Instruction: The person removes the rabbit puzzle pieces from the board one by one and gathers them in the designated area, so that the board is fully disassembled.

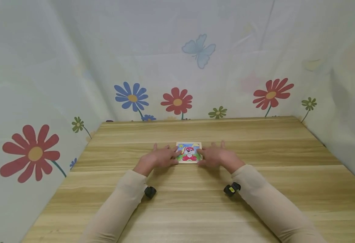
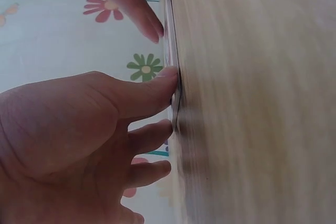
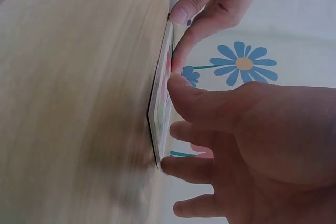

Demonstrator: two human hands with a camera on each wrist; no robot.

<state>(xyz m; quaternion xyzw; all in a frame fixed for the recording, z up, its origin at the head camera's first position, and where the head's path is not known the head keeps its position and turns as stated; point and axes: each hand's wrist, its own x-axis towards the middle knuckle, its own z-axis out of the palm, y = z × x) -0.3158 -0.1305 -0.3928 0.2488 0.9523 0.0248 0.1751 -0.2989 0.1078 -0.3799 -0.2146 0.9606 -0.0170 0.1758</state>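
Note:
A small square picture puzzle (image 1: 189,154) in a pale wooden frame lies flat on the table. It shows a cartoon rabbit with red hair and a red top against blue and green. My left hand (image 1: 162,157) touches its left side, thumb at the near left corner and a finger reaching over the picture. On the opposite side, my right hand (image 1: 217,157) rests its thumb and fingertips against the right edge. Both wrist views show the puzzle's thin edge (image 3: 154,100) low on the wood, with the fingers fairly straight and spread.
The wood-grain table (image 1: 177,199) stretches out around the puzzle. Behind it and at both sides hangs a white cloth (image 1: 153,60) printed with flowers and a butterfly. Small black devices (image 1: 150,192) sit at both wrists, over beige sleeves.

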